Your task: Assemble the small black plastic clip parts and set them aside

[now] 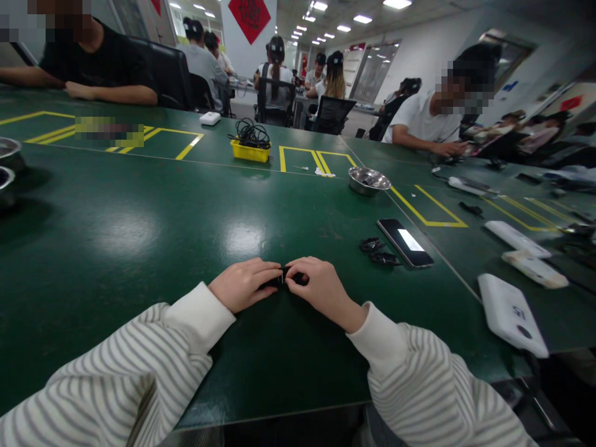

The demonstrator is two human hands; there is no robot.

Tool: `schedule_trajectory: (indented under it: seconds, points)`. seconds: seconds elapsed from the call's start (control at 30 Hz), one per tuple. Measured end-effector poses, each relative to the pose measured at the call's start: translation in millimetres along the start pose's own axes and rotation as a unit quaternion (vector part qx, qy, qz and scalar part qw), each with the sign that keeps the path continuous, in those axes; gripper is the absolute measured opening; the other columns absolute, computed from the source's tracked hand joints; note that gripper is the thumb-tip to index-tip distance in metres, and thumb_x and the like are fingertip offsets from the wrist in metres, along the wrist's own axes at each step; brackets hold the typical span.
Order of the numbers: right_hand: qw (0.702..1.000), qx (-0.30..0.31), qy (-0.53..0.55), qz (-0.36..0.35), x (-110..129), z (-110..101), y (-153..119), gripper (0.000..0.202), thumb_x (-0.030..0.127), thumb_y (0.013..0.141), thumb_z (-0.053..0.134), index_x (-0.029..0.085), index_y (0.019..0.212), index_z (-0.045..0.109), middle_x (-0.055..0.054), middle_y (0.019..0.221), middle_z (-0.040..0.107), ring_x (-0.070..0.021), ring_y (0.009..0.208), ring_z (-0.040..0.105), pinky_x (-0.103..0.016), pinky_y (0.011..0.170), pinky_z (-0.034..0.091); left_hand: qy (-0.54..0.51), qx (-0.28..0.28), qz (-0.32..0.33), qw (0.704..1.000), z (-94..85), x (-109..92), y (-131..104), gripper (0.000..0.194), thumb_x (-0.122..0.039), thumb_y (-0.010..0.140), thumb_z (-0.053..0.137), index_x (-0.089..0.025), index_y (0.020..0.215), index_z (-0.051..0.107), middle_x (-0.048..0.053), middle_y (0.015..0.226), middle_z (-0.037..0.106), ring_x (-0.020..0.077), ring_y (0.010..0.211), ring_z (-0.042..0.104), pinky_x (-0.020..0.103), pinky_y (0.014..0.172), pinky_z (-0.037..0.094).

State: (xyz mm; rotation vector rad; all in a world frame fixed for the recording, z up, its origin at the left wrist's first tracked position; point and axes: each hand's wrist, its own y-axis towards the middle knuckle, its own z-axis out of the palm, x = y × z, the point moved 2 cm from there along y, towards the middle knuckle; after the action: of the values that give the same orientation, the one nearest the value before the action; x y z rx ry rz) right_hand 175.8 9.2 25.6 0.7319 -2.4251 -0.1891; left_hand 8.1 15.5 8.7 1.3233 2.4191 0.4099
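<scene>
Close together on the green table (298, 347), both of my hands work at one small black bundle (270, 283). It looks like the folded black cables nearby, but fingers cover most of it. My left hand (244, 284) lies over its left part with the fingers closed on it. Thumb and index finger of my right hand (319, 285) pinch at its right end, where a thin pale strip shows between the hands. To the right lie black bundled cables (378, 251), beside a phone (405, 243) with a lit patch on its screen.
Farther back stand a metal bowl (369, 180) and a yellow tray (250, 151) heaped with black cable. White devices, one a power bank (512, 315), line the right side. More metal bowls (9, 155) sit at the left edge. Other people sit across the table.
</scene>
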Motion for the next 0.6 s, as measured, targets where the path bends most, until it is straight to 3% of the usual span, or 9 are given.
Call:
schedule_trajectory:
  seconds: [0.37,0.6]
  points:
    - [0.998,0.011,-0.031,-0.052,-2,-4,-6,0.016,0.023,0.071,0.06,0.021,0.086,0.065,-0.005,0.102,0.063,-0.018,0.093,0.058,-0.033,0.084,0.045,-0.004,-0.002,-0.029,1.0,-0.3,4,-1,0.025,-0.026,0.079,0.05,-0.017,0.101,0.058,0.008,0.106,0.061,0.0173,0.085,0.06,0.029,0.071,0.05]
    - [0.997,-0.028,-0.025,-0.074,-5,11,2,0.016,0.023,0.075,0.056,0.019,0.087,0.065,-0.005,0.103,0.062,-0.0159,0.094,0.058,-0.029,0.086,0.044,0.024,-0.029,-0.019,0.999,-3.9,16,-8,0.024,-0.027,0.081,0.047,-0.017,0.099,0.059,0.008,0.104,0.061,0.0161,0.082,0.062,0.028,0.071,0.051]
